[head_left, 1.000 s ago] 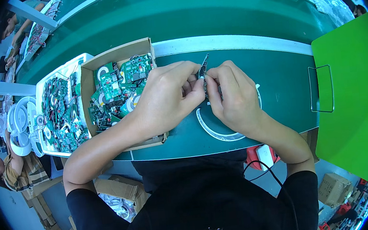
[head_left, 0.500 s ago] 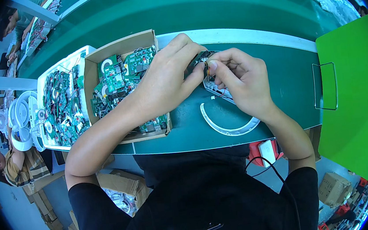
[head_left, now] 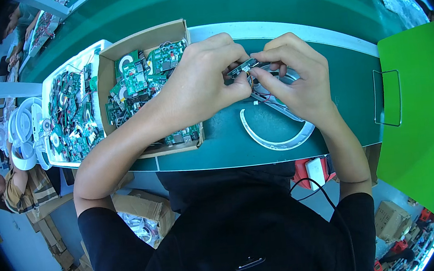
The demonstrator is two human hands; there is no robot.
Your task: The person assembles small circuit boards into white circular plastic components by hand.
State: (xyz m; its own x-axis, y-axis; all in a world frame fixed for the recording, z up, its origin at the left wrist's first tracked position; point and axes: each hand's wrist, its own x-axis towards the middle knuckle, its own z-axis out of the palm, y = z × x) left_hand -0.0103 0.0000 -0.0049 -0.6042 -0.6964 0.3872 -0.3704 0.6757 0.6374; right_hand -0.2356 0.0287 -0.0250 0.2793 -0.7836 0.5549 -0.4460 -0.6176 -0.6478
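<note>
Small circuit board [head_left: 242, 67], dark and narrow, sits pinched between the fingertips of both hands above the green work surface [head_left: 227, 134]. The left hand [head_left: 201, 82] grips its left end with thumb and fingers closed on it, and the right hand [head_left: 295, 75] holds the other end, its fingers curled in around the part. Thin wires [head_left: 263, 98] trail from under the right hand down to a white curved plastic ring piece [head_left: 274, 138] lying just below both hands; whether they are already joined to the board I cannot tell. By my reading the fitting is mid-way: the board is picked and in hand, but it is not yet seated in the white piece. To the left of the left hand a cardboard box [head_left: 140, 41] holds many more green boards, and further left a white tray [head_left: 60, 77] holds more, so much of the stock looks unworked.
</note>
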